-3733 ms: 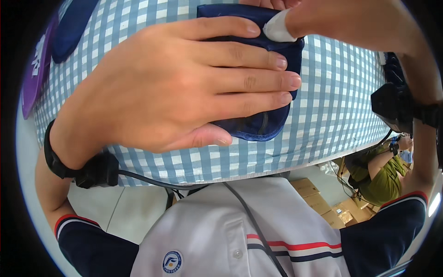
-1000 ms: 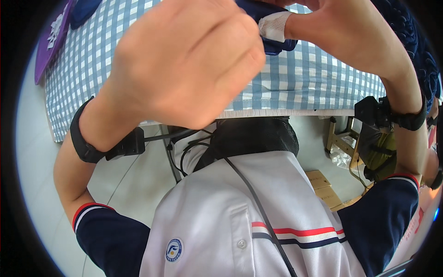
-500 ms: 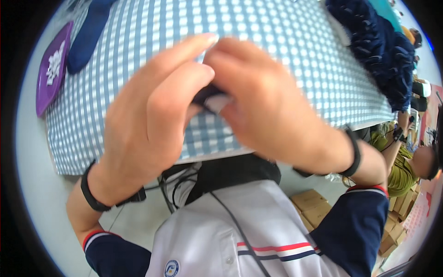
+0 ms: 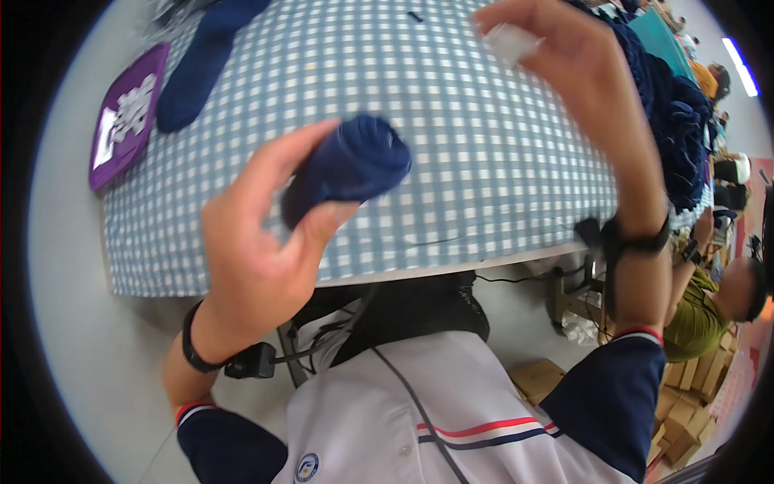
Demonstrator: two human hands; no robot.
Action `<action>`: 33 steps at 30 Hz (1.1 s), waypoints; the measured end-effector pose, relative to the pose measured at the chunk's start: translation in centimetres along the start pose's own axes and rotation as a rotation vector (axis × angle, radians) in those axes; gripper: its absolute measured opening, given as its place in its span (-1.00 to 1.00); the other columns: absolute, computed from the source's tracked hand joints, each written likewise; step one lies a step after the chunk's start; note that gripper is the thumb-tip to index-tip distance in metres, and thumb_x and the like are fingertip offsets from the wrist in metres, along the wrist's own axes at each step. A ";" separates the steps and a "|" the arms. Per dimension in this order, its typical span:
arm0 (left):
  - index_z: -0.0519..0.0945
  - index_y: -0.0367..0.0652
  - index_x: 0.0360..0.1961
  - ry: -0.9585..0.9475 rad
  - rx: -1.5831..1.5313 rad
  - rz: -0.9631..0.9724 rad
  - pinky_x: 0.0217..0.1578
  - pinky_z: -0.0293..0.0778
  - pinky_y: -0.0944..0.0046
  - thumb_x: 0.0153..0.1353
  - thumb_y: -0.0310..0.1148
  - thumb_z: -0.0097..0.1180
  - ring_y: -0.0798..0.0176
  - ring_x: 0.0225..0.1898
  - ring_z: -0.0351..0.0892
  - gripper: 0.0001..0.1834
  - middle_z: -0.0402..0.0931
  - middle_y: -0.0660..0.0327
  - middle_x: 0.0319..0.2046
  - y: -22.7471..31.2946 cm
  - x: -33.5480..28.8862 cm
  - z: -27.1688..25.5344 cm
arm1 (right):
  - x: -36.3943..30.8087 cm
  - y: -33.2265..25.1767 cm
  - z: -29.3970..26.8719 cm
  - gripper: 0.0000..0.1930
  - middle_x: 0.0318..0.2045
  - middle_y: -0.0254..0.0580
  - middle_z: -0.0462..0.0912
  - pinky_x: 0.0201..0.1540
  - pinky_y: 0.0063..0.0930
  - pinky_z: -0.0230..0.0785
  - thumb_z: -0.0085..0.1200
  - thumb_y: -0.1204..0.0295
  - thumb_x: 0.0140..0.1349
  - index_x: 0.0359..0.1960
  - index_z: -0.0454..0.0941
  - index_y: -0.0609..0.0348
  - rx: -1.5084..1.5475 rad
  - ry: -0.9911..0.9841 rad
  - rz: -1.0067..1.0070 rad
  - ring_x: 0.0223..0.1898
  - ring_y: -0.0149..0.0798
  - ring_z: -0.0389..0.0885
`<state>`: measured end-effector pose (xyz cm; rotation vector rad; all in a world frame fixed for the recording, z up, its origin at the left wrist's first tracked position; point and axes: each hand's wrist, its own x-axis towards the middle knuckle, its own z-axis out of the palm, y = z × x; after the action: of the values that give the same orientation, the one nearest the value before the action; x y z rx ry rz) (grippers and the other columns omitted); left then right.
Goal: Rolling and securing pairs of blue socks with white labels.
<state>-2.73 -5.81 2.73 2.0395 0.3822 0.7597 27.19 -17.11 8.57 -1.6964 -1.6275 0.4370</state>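
My left hand (image 4: 254, 242) is closed around a rolled-up navy sock (image 4: 351, 165), thumb on the near side and fingers on the far side, held up over the table. Its rounded, folded end points away to the right. At the far right, my right hand (image 4: 564, 48) is raised over the table, smeared by motion. A small white, thin-looking piece (image 4: 513, 43) is pinched in its fingers; its kind is too blurred to tell. Another long navy sock (image 4: 197, 81) lies flat at the far left of the table.
A blue-and-white checked cloth (image 4: 451, 185) covers the table. A purple tray (image 4: 101, 173) of white pieces stands at the left edge. Navy fabric items (image 4: 677, 137) are heaped at the right. A person in an olive top (image 4: 697, 323) is at the right, above cardboard boxes (image 4: 685, 411).
My hands, close together before over dark fabric and something white, have parted. The left keeps the rolled sock; the right has swung far and to the right with the white piece.
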 end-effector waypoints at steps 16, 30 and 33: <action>0.47 -0.48 0.19 -0.035 -0.954 -0.493 0.06 0.58 0.20 0.40 -0.21 0.21 0.18 -0.02 0.69 -0.46 0.65 -0.07 -0.01 -0.8 0.7 2.0 | 7.5 22.6 -11.6 -0.55 0.07 -0.18 0.54 0.31 -0.30 0.32 0.09 0.82 -0.02 -0.06 0.51 0.16 -0.690 -0.267 -0.070 0.15 -0.12 0.48; 0.46 -0.53 0.19 -0.044 -1.012 -0.491 0.09 0.53 0.27 0.41 -0.26 0.15 0.24 0.01 0.66 -0.47 0.66 -0.09 0.00 -0.7 1.3 2.4 | 5.2 15.5 -9.9 -0.77 -0.19 -0.37 0.71 -0.11 -0.66 0.50 0.09 0.67 0.34 -0.01 0.66 0.32 0.047 0.421 0.079 -0.20 -0.54 0.63; 0.45 -0.52 0.19 -0.050 -1.023 -0.477 0.08 0.54 0.26 0.42 -0.25 0.15 0.23 0.01 0.67 -0.48 0.66 -0.10 -0.01 -0.5 1.3 2.7 | 5.0 12.3 -8.6 -0.77 -0.22 -0.37 0.73 -0.15 -0.70 0.51 0.14 0.57 0.39 0.04 0.67 0.30 0.115 0.444 0.126 -0.27 -0.59 0.64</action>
<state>0.07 -6.57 1.65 0.9488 0.3310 0.4487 42.56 -13.69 6.92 -1.6708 -1.1590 0.1895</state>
